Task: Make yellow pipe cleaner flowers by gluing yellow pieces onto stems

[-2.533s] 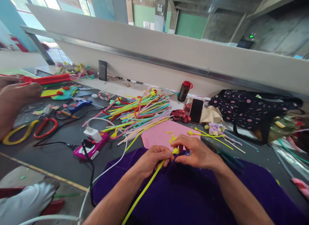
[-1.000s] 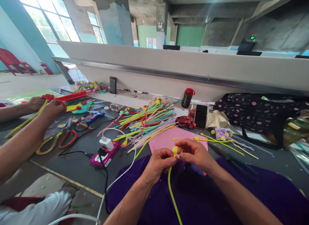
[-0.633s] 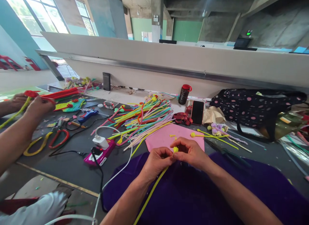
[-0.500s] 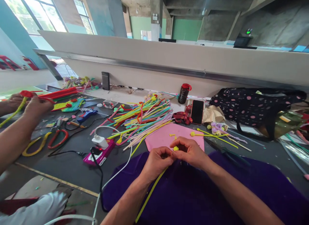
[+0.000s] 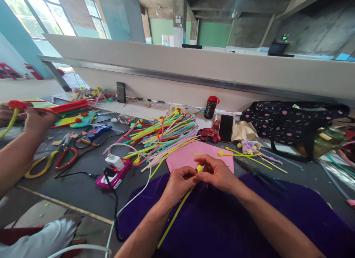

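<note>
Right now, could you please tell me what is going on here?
The person's left hand pinches a yellow stem near its knob, and the right hand curls around that knob. A pink sheet lies just beyond. At far left, a co-worker's hands hold a red piece.

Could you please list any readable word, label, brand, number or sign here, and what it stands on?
No text can be read.
Dark bottle: white markings, too small.
Green lit sign at back right: too blurred.
Pale label on green see-through container: too blurred.
</note>
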Available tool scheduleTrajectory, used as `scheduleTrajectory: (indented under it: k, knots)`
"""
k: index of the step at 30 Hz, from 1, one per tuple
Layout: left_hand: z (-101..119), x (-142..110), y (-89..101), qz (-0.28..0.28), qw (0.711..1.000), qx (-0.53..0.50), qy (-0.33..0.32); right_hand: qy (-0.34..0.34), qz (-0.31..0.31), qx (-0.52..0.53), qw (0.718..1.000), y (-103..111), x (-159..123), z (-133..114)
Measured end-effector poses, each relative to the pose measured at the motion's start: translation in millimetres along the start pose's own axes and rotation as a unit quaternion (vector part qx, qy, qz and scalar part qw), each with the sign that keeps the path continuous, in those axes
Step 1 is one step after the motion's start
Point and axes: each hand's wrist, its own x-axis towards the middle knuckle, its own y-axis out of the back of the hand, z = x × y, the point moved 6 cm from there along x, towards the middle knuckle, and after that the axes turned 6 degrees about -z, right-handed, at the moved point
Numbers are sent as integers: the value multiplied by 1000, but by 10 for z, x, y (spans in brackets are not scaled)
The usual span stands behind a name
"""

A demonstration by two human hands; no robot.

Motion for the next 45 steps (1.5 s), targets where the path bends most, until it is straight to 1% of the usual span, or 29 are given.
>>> scheduleTrajectory:
  k: [2,4,6,8,11,13,18,21,23,25,27,29,34,36,41,45]
  knots:
    - [-5,3,24,-5,997,-75,17,-9,9,33,999,30,-3,13]
    - [7,-5,73,8,990,-142,24,-18,17,69,997,44,-13,4]
    - [42,-39,118,27,981,-189,22,-35,12,96,995,9,-41,-24]
    - [100,-109,128,37,976,-212,15,-48,-3,107,993,-71,-95,-88]
    - [242,-271,82,36,979,-198,-18,-47,-19,117,992,-220,-215,-242]
    - [368,-403,50,44,980,-183,-67,-43,-19,136,990,-313,-300,-343]
    - [613,-711,-80,26,971,-194,-135,-43,-25,236,970,-517,-481,-505]
    - [723,-885,-150,29,972,-172,-159,-34,-45,276,959,-652,-599,-590]
    - [750,-983,-212,25,976,-154,-154,-24,-43,291,955,-721,-691,-641]
    - [730,-1058,-292,4,980,-148,-129,-16,-29,305,952,-762,-791,-668]
    - [683,-1114,-383,-35,982,-156,-100,-17,-13,313,949,-778,-889,-662]
    - [643,-1161,-446,-63,979,-171,-90,-28,5,316,948,-774,-981,-620]
    - [572,-1251,-480,-32,977,-184,-107,-57,44,307,949,-739,-1182,-480]
    - [542,-1283,-527,-32,977,-185,-106,-63,51,305,949,-734,-1252,-450]
    - [449,-1315,-626,-33,978,-179,-101,-71,33,303,950,-774,-1378,-462]
    - [311,-1267,-661,-49,977,-197,-66,-76,9,313,947,-839,-1411,-474]
